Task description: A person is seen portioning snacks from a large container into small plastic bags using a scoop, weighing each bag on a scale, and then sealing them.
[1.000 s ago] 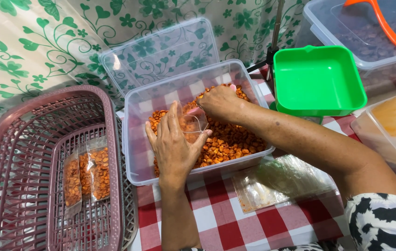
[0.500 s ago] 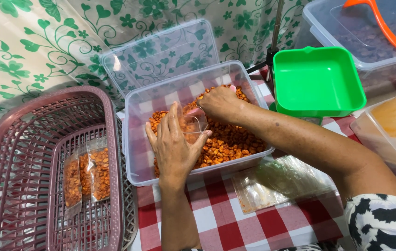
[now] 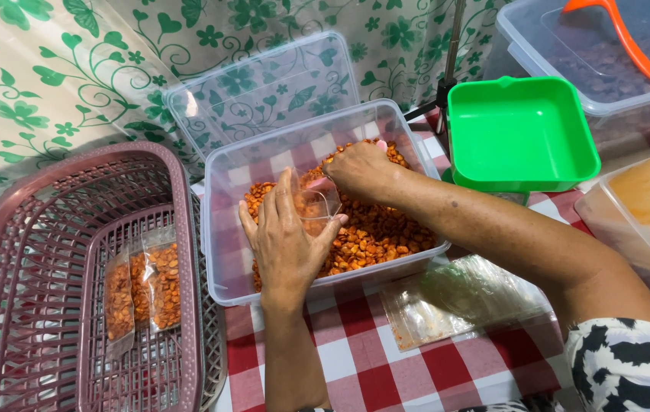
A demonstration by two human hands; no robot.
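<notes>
A clear plastic tub [image 3: 227,229] holds orange fried snack kernels [image 3: 374,233]. My left hand [image 3: 285,240] is inside the tub, holding a small clear plastic bag [image 3: 316,206] open at its mouth. My right hand [image 3: 359,169] is further back in the tub, fingers curled down on the kernels beside the bag's opening. Whether it holds a scoop or only kernels is hidden.
A maroon plastic basket [image 3: 4,259] at left holds two filled snack bags [image 3: 145,286]. The tub's clear lid [image 3: 264,91] leans behind it. A green square container [image 3: 519,133] stands at right, larger clear tubs [image 3: 607,69] beyond. Empty bags [image 3: 458,301] lie on the red checked cloth.
Almost nothing differs: both hands stay in the tub, with the left hand still on the bag and the right hand shifting only slightly on the kernels.
</notes>
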